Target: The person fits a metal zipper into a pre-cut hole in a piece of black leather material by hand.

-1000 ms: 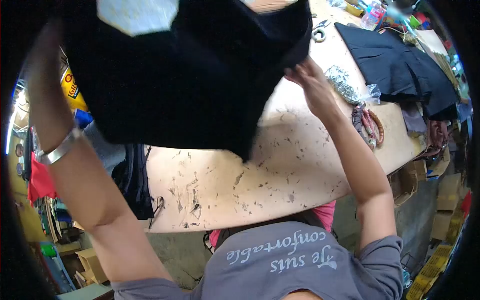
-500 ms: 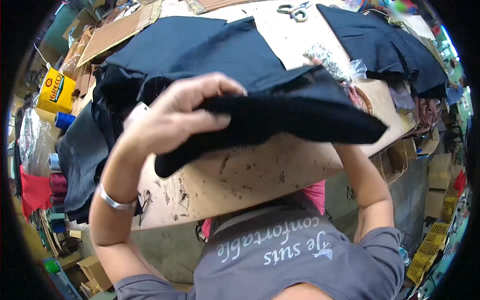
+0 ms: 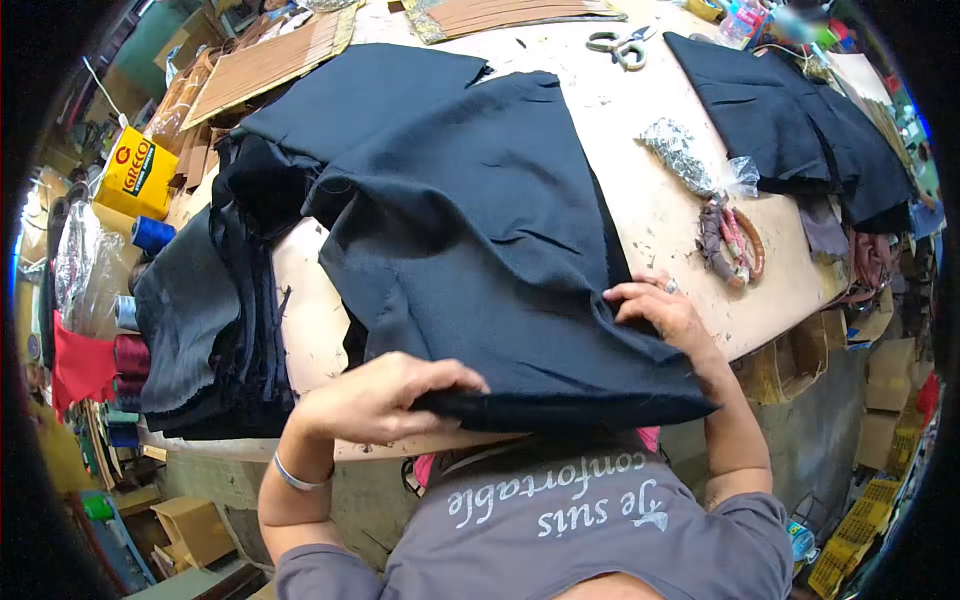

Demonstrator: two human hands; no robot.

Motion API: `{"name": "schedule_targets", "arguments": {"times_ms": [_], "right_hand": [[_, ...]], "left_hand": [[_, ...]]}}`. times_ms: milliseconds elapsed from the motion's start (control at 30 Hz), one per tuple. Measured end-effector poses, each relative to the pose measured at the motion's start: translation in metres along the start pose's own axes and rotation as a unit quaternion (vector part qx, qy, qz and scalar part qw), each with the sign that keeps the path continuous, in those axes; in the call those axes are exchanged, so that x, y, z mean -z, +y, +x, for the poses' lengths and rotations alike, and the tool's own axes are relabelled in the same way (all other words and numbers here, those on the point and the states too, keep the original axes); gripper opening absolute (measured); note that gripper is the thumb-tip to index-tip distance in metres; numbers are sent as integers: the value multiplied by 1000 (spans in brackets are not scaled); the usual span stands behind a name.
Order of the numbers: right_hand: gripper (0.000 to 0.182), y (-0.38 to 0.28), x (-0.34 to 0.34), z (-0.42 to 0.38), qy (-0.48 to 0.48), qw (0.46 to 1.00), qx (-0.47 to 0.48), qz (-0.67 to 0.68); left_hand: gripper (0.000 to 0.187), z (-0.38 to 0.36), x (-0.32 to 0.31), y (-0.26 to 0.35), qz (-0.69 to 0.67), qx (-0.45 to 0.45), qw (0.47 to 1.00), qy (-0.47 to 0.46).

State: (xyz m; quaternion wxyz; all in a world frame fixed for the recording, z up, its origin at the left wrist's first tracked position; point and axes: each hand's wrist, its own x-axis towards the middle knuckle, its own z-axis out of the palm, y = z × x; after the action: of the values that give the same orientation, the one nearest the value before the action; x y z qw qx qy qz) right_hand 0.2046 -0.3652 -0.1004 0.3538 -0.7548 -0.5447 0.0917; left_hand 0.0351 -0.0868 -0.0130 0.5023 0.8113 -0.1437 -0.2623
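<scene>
A large piece of black cloth (image 3: 480, 260) lies across the table in front of me, wrinkled, with its near edge raised at the table's front. My left hand (image 3: 395, 398) is closed on the near left part of that edge, thumb below and fingers above. At the cloth's right side, my right hand (image 3: 660, 315) has its bent fingers gripping the side edge, where the fabric bunches. The near right corner of the cloth overlaps my right wrist. Behind it lies another dark cloth piece (image 3: 370, 95), and a stack of dark cloth pieces (image 3: 190, 320) hangs over the table's left edge.
Scissors (image 3: 622, 47) lie at the back. To the right are a clear bag of small silvery pieces (image 3: 678, 155), a bundle of cords (image 3: 735, 240) and more dark cloth (image 3: 780, 120). A yellow can (image 3: 137, 172) and thread spools (image 3: 152, 235) stand left.
The black cloth has come down from above the table and now lies spread out toward me. Both hands have lowered nearer my body, and the right hand has come into view.
</scene>
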Motion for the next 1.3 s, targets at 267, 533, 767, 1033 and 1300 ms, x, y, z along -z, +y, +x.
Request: {"name": "schedule_targets", "arguments": {"times_ms": [267, 533, 767, 1033, 1300], "right_hand": [[22, -22, -5, -6, 53, 998, -39, 1], [21, -18, -11, -6, 63, 997, -47, -17], [21, -19, -10, -4, 65, 997, -49, -20], [20, -21, -13, -3, 58, 996, -53, -35], [14, -20, -11, -4, 63, 995, -68, -30]], "left_hand": [[41, -68, 6, 32, 147, -78, 938, 305], [41, -102, 24, 101, 285, -395, 822, 296], [43, -39, 19, 80, 302, -218, 919, 133], [45, -33, 17, 68, 292, -170, 934, 115], [47, -36, 16, 63, 293, -159, 935, 119]]}}
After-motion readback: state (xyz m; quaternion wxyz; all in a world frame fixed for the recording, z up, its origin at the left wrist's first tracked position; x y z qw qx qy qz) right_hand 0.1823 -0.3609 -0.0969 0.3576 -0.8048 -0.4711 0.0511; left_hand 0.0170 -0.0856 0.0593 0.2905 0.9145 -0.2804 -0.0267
